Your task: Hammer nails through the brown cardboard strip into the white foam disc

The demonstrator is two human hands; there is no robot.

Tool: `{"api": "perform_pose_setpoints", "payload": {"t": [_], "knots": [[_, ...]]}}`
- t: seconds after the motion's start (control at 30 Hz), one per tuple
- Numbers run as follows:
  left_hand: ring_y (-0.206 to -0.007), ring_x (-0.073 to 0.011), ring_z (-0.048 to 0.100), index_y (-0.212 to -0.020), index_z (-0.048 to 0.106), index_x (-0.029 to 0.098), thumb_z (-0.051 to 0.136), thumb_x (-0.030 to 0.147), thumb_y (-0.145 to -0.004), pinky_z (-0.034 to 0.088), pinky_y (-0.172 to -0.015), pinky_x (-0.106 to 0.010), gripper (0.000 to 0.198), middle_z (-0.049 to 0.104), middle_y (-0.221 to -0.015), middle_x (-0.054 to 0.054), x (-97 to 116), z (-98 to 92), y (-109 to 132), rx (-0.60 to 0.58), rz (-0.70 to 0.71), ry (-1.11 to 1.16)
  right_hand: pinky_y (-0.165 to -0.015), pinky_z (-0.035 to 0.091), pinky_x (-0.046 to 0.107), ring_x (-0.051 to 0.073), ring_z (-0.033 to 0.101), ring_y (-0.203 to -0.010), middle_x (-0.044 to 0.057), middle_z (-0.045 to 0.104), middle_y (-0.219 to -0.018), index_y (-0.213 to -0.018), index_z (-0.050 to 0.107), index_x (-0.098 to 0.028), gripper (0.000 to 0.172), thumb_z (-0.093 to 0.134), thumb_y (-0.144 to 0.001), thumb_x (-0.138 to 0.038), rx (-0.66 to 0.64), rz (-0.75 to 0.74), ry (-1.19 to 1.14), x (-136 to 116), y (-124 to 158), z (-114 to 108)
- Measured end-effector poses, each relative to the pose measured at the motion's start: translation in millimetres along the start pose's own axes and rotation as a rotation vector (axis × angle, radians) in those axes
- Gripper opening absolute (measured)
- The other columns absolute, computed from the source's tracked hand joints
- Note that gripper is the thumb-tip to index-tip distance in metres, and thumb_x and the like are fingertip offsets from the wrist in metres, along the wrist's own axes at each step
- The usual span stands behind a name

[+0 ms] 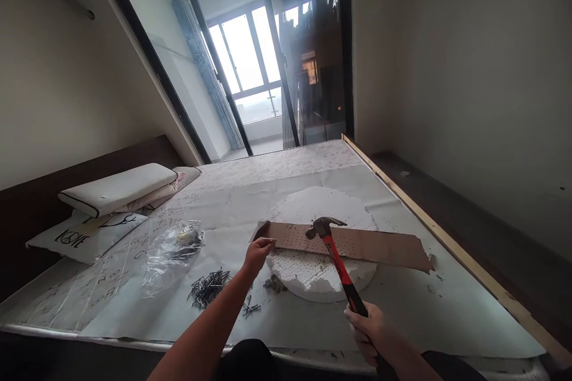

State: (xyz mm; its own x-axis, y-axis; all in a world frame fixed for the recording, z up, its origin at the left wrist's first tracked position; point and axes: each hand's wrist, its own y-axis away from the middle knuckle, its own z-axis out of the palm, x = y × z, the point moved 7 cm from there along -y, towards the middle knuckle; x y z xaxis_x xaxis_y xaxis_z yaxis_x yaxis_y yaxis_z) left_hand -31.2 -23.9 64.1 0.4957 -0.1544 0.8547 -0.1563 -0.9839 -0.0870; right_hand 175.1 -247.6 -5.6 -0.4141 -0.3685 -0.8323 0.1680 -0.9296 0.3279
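My right hand is wrapped round the black lower grip of a claw hammer. The hammer's steel head is raised in front of a long brown board with rows of small holes. At the board's left end, my left hand has its fingers pinched together near the front edge; what is between them is too small to make out. The board lies across a round white foam block with a crumbled front side. A pile of nails sits left of my left forearm, and a few loose nails lie closer to the foam.
A crumpled clear plastic bag lies left of the nails. White pillows are stacked by the dark headboard. Pale sheeting covers part of the mattress. A wooden rail runs along the right edge, with glass sliding doors beyond.
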Motion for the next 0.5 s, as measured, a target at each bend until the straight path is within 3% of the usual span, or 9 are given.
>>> {"api": "perform_pose_setpoints", "payload": {"t": [0.2,0.37,0.5], "knots": [[-0.052,-0.011,0.048,-0.072,0.07,0.012,0.065,0.051,-0.059,0.039,-0.053,-0.026,0.042,0.058,-0.056,-0.001,28.1,46.3,-48.2,-0.042,0.04,0.105,-0.029,0.02,0.017,0.003,0.024,-0.025,-0.014,0.03,-0.035,-0.064,0.036,-0.023,0.041,0.062,-0.064,-0.055,0.039,0.001,0.035,-0.1,-5.3,-8.8],[-0.052,-0.0115,0.051,-0.065,0.067,0.013,0.058,0.047,-0.068,0.04,-0.055,-0.025,0.036,0.058,-0.056,-0.002,26.9,73.6,-73.5,-0.054,0.073,0.053,-0.034,0.021,0.018,0.003,0.024,-0.03,-0.012,0.029,-0.036,-0.06,0.038,-0.022,0.045,0.068,-0.06,-0.055,0.108,-0.048,0.021,1.7,-19.6,-27.5],[-0.059,-0.0148,0.056,-0.068,0.068,0.015,0.055,0.047,-0.071,0.041,-0.059,-0.026,0.035,0.063,-0.062,-0.003,23.3,81.0,-81.8,-0.019,0.069,-0.076,-0.036,0.02,0.021,0.004,0.023,-0.032,-0.011,0.03,-0.036,-0.056,0.04,-0.022,0.047,0.066,-0.058,-0.06,0.156,-0.087,0.069,4.7,-29.5,-41.3]]}}
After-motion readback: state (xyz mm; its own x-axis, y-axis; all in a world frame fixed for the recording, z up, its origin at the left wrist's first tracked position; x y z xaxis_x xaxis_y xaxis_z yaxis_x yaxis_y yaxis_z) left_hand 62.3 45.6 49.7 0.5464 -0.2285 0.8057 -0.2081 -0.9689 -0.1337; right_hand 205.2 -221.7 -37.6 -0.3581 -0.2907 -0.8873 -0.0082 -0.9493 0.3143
